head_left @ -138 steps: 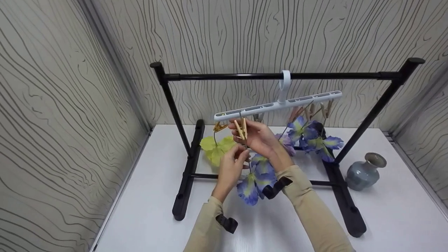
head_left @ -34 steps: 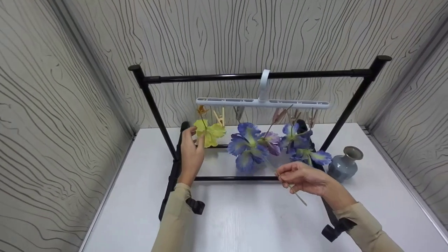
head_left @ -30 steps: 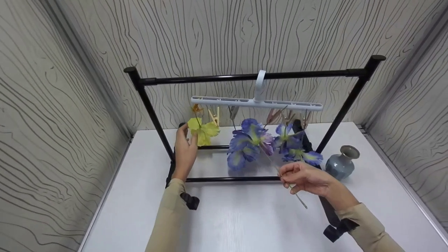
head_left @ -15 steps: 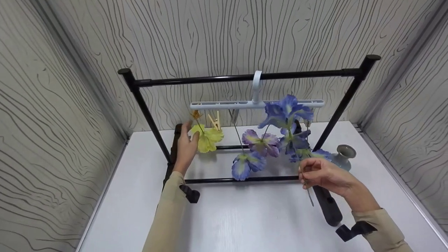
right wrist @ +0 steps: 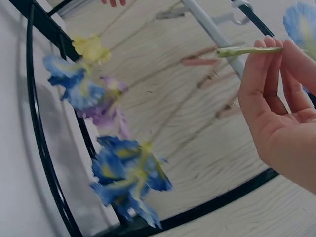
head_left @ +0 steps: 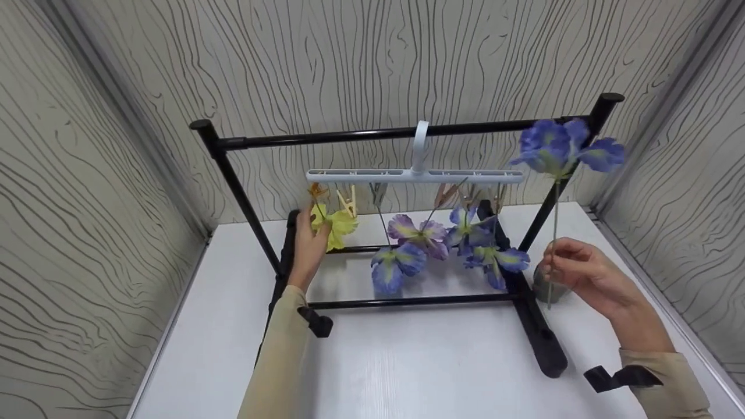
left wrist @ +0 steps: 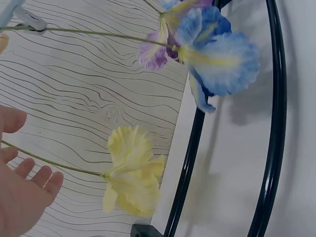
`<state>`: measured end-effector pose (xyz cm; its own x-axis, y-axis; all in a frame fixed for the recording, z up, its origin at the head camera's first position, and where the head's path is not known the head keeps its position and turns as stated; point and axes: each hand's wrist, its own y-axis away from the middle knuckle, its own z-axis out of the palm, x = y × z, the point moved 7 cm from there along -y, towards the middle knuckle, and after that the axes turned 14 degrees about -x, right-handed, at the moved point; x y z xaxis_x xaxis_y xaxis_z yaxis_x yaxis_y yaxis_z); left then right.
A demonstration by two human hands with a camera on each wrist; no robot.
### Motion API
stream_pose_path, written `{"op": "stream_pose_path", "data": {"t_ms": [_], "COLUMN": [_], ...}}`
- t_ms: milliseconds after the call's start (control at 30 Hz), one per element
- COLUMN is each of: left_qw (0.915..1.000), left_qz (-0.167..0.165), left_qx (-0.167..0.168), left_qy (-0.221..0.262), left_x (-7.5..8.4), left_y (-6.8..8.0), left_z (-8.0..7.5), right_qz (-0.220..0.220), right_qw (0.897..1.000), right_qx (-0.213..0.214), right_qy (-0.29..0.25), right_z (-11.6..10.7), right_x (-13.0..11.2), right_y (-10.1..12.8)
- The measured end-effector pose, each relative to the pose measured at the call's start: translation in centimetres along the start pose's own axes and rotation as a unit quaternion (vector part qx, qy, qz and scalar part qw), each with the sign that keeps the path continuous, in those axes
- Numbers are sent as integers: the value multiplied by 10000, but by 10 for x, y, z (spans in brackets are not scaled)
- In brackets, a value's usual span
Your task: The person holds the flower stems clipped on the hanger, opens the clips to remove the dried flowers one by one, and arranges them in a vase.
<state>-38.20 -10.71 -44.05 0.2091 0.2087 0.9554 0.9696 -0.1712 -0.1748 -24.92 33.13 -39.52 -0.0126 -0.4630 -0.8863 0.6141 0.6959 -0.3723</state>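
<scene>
Upright, blue flower [head_left: 560,146] stem pinched in right hand [head_left: 585,273], above vase [head_left: 544,288]

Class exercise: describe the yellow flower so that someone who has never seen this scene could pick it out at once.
Find the black rack on the white table, then the white clip hanger hooked over its top bar. At the hanger's left end, by the left hand, the yellow flower hangs head down. Every other bloom is blue or purple.

Blue-yellow flower [head_left: 560,148], yellow flower [head_left: 334,224], black rack [head_left: 372,135], white hanger [head_left: 414,173], wavy-grain walls [head_left: 105,174].
</scene>
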Motion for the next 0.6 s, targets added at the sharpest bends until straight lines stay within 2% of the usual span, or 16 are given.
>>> {"op": "stream_pose_path", "data": {"t_ms": [100,300,433,600], "left_qw": [9998,9996,9997,10000], "left_qz": [-33,-278,-244,7], "left_qx": [-121,39,-68,-60], "left_qy": [146,-21,18,27], "left_x": [1,2,0,-2], "left_y": [-4,-8,-8,-5], "left_z": [4,2,0,0], "right_qz": [-323,-884,-1385,-1770], "right_qw": [9989,9890,9718,9452], "right_qx": [340,1180,1877,2705], "right_qy": [64,-107,-343,-465], "right_z": [-6,-19,-32,-48], "right_x": [-12,-25,-30,-33], "right_y": [12,29,39,51]}}
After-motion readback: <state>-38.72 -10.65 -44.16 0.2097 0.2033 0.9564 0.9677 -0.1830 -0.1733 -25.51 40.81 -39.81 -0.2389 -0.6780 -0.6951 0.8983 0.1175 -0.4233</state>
